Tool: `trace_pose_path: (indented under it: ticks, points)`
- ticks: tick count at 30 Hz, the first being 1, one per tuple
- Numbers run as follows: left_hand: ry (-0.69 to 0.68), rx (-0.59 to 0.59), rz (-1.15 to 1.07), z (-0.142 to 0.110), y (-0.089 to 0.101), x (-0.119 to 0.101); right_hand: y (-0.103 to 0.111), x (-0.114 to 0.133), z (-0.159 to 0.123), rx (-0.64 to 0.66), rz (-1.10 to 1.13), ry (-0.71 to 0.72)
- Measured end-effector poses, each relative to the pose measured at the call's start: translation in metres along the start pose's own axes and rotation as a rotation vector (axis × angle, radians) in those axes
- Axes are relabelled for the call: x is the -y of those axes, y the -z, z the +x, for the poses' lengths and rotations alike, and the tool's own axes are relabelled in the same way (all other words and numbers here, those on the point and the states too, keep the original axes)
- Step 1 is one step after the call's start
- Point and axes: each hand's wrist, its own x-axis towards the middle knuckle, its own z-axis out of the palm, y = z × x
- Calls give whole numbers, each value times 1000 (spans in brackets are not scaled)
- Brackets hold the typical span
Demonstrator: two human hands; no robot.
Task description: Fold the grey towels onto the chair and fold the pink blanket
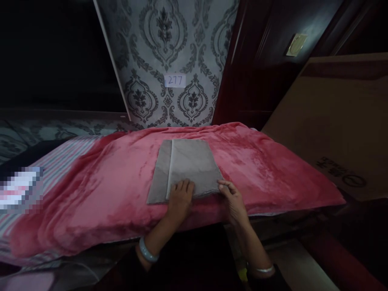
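Note:
A grey folded cloth [194, 161] lies flat on a pink plush blanket [121, 173]. A pale edge runs down its left part, where the top layer stops short of the layer beneath. My left hand [181, 198] rests on the cloth's near edge, fingers laid flat and pointing away from me. At the near right corner, my right hand [233, 198] pinches the cloth between thumb and fingers. A bracelet circles each wrist.
Striped fabric [69, 151] shows beneath the blanket at left, with a pixelated patch over it. A large cardboard box [330, 121] stands at right. Behind are patterned wallpaper [163, 40] with a paper label [175, 80] reading 277, and a dark screen [57, 56].

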Motion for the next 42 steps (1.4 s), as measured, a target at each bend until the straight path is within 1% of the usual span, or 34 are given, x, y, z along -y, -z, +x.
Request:
trace_pose_path:
  ticks: [3,6,9,11,14,16,19,21,22,24,26,27,29,32,35,38,41,42]
  points:
    - [-3,-12,30,3,0,2,1,1,-3,28,64,-23]
    - [-42,5,-15,5,4,5,7,3,-6,76,114,-45]
    - [-99,34,-46,9,13,9,18,1,-4,142,136,-56]
    - [-126,39,-38,12,22,14,27,-5,1,163,100,-34]
    - [-153,-5,-33,13,40,26,38,-16,14,87,-42,53]
    - [-179,-63,-50,9,55,38,42,-22,24,36,-161,164]
    - [-238,-128,-112,-3,85,61,43,-24,40,48,-358,361]
    - [-267,-144,-155,-16,106,78,40,-20,50,103,-509,477]
    - [-270,-157,-168,-23,116,86,37,-17,53,152,-583,532]
    - [-257,-192,-174,-38,132,101,29,-14,58,295,-720,637]
    - [-235,-225,-165,-52,143,111,19,-15,60,457,-828,711]
    - [-228,-241,-161,-58,147,115,14,-18,60,517,-867,731]
    - [-224,-276,-158,-67,153,120,5,-24,60,581,-926,747]
    - [-228,-315,-152,-73,160,121,-7,-32,62,597,-981,775]
    - [-222,-308,-150,-76,163,120,-18,-32,69,613,-1014,816]
    - [-208,-294,-170,-84,158,122,-24,-28,78,665,-1013,804]
    - [-176,-250,-199,-99,148,124,-23,-25,88,732,-961,752]
    - [-164,-235,-209,-104,144,125,-22,-23,93,734,-937,718]
